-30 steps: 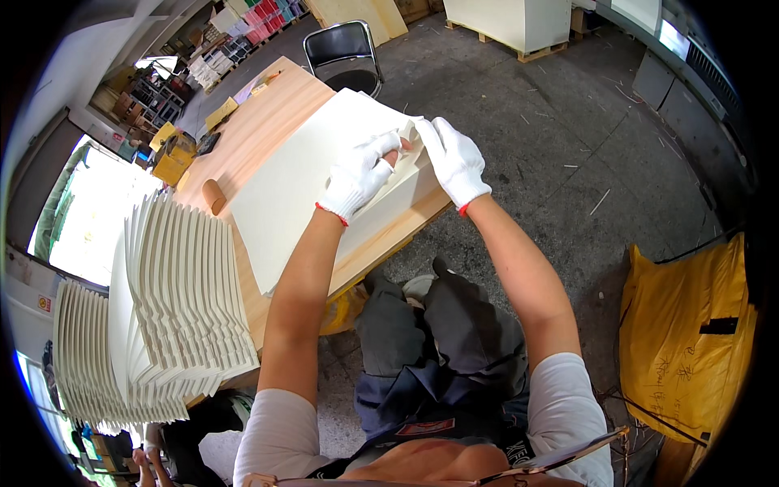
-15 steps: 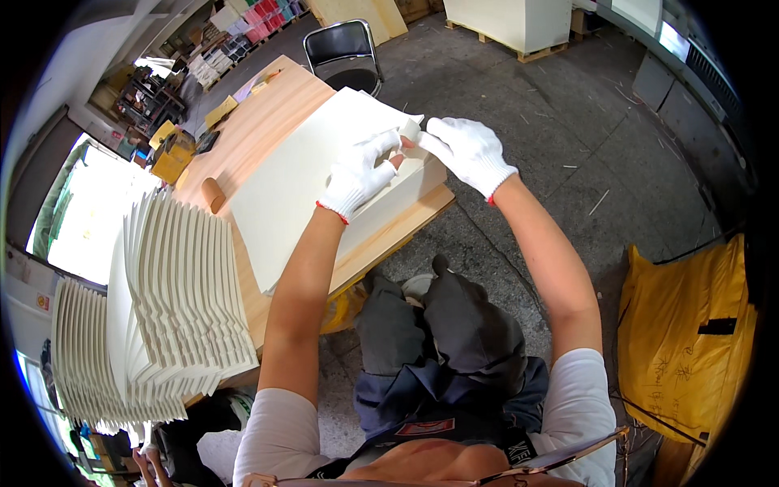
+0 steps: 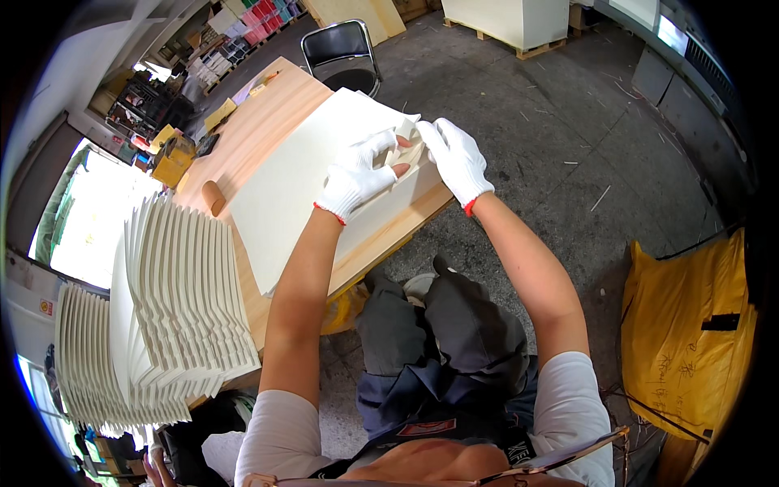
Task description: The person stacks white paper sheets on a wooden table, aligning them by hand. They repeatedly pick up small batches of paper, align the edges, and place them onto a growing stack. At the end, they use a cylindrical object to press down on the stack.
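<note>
White paper stack | under left hand, beside right hand | left thumb and forefinger apart; right's grip unclear

On the table, a paper stack is lying; from it, sheet piles are sitting at eight o'clock, a cylinder at nine, a chair at twelve, a bag at four.

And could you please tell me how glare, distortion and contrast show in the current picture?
Head view: the window is partly blown out to white; head view: edges of the grey cabinet bow near the right margin; head view: the gloved left hand contrasts weakly with the pale paper, while the right hand stands out against the dark floor.
</note>
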Demonstrator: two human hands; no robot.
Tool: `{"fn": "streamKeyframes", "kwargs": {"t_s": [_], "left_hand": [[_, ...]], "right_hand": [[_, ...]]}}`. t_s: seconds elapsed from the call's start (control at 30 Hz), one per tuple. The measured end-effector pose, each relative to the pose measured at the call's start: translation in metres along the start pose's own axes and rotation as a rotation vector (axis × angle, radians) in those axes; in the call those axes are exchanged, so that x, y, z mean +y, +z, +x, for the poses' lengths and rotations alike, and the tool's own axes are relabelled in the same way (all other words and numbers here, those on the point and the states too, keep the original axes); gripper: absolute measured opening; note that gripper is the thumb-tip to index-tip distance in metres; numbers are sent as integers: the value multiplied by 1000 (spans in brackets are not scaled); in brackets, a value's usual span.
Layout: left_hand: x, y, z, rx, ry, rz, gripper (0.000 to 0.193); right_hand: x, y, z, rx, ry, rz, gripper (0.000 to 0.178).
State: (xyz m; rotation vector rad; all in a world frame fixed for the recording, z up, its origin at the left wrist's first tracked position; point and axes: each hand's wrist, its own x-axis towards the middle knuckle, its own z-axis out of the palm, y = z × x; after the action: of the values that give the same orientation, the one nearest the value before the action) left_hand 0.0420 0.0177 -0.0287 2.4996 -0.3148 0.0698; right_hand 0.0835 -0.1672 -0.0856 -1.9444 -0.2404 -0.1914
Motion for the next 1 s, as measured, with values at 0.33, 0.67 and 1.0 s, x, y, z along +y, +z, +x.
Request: {"fn": "streamKeyframes", "kwargs": {"t_s": [0.33, 0.67, 1.0], "left_hand": [[6, -2, -1, -20, -56, -22, 38], [2, 2, -2, 39, 40, -40, 38], [-3, 7, -8, 259, 155, 194, 35]], "right_hand": [[2, 1, 0, 6, -2, 19, 55], [1, -1, 0, -5, 12, 7, 54], [5, -1, -42, -78, -739, -555, 57]]}}
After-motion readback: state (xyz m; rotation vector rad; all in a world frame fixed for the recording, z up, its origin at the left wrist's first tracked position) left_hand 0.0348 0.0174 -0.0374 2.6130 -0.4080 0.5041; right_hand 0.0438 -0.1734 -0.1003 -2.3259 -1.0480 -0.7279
